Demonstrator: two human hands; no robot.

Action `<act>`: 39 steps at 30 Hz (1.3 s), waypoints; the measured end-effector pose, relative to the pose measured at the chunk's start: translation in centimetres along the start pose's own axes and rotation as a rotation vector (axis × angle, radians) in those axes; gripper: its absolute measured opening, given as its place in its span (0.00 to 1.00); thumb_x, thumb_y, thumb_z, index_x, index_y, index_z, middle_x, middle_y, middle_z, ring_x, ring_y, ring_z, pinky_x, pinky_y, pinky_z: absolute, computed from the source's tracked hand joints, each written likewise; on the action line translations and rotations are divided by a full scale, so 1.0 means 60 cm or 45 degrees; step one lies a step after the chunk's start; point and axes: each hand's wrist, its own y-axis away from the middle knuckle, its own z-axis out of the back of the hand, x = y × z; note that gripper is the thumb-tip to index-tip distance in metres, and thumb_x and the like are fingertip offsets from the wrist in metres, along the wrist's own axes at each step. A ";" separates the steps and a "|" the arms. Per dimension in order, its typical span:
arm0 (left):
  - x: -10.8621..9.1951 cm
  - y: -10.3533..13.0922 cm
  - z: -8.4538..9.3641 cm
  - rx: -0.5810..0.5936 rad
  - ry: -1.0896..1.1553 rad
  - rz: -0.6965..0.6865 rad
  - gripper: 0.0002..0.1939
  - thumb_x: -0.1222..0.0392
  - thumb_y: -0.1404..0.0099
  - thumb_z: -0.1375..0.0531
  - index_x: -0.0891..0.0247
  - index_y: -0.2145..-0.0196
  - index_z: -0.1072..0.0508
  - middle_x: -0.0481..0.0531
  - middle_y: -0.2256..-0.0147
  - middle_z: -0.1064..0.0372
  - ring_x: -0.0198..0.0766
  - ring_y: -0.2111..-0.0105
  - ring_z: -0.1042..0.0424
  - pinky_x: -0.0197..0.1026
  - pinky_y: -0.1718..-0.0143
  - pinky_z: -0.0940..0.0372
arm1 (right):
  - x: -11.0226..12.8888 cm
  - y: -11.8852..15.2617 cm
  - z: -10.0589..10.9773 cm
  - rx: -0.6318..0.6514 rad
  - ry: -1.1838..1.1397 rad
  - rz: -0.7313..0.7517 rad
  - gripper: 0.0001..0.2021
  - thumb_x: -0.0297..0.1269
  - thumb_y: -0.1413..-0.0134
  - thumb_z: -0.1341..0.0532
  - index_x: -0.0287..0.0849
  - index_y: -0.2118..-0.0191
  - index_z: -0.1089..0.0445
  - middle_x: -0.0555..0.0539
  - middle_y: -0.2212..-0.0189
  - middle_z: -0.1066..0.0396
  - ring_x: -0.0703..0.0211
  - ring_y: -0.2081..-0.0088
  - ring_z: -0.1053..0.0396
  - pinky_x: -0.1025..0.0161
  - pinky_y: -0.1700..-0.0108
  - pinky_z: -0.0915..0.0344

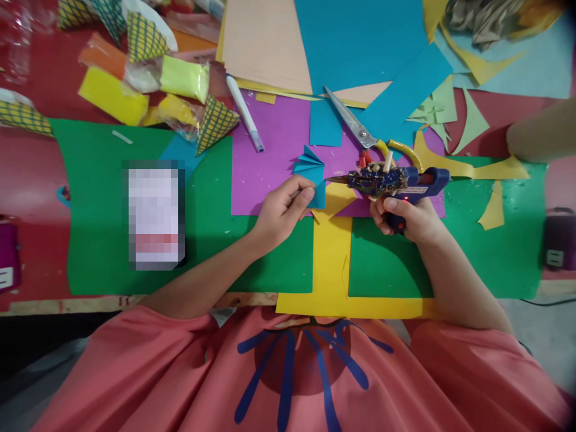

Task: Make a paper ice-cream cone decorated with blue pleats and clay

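Note:
My left hand pinches a folded piece of blue paper, pleated like a fan at its upper end. My right hand is wrapped round the handle of a dark blue glue gun. The gun's nozzle points left and comes close to the right edge of the blue paper; whether they touch I cannot tell. Stringy, darkened residue coats the front of the gun, and a small red light glows on it. Beneath both hands lie a purple sheet and a yellow paper strip.
Scissors with yellow handles lie open-bladed behind the glue gun. A white marker rests on the purple sheet. Green sheets cover the near table. Packets of yellow clay sit far left, yellow paper scraps right, and a blurred phone-like object left.

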 end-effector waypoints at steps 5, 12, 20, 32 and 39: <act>0.000 -0.002 0.000 0.004 0.004 -0.079 0.17 0.44 0.31 0.43 0.61 0.69 0.33 0.40 0.82 0.48 0.26 0.83 0.46 0.30 0.83 0.48 | 0.001 -0.001 0.000 -0.011 0.000 -0.014 0.20 0.52 0.53 0.31 0.40 0.79 0.34 0.52 0.85 0.34 0.67 0.87 0.38 0.68 0.87 0.46; 0.005 -0.006 0.002 0.015 -0.015 -0.196 0.15 0.47 0.30 0.44 0.61 0.68 0.33 0.39 0.83 0.50 0.25 0.85 0.46 0.28 0.84 0.49 | 0.003 0.000 -0.003 -0.029 0.022 -0.053 0.21 0.53 0.55 0.31 0.41 0.79 0.35 0.52 0.85 0.34 0.68 0.87 0.38 0.68 0.87 0.46; 0.008 -0.007 0.002 -0.010 -0.009 -0.188 0.16 0.46 0.30 0.44 0.61 0.69 0.33 0.39 0.83 0.50 0.24 0.85 0.48 0.28 0.85 0.47 | -0.001 0.000 0.000 -0.006 0.039 -0.057 0.21 0.52 0.53 0.32 0.41 0.79 0.36 0.52 0.84 0.34 0.68 0.87 0.37 0.68 0.87 0.45; 0.008 -0.007 0.001 -0.030 0.012 -0.190 0.17 0.45 0.31 0.43 0.61 0.70 0.34 0.39 0.83 0.50 0.23 0.85 0.49 0.26 0.85 0.46 | 0.002 0.001 0.000 -0.006 0.059 -0.087 0.20 0.51 0.54 0.32 0.41 0.80 0.36 0.52 0.85 0.33 0.68 0.87 0.38 0.68 0.86 0.44; 0.006 -0.009 0.001 -0.046 0.048 -0.188 0.18 0.44 0.32 0.42 0.61 0.70 0.34 0.39 0.83 0.50 0.23 0.85 0.48 0.26 0.85 0.47 | 0.006 0.001 -0.005 -0.038 0.103 -0.119 0.20 0.52 0.56 0.31 0.41 0.80 0.36 0.51 0.84 0.33 0.68 0.87 0.38 0.68 0.87 0.44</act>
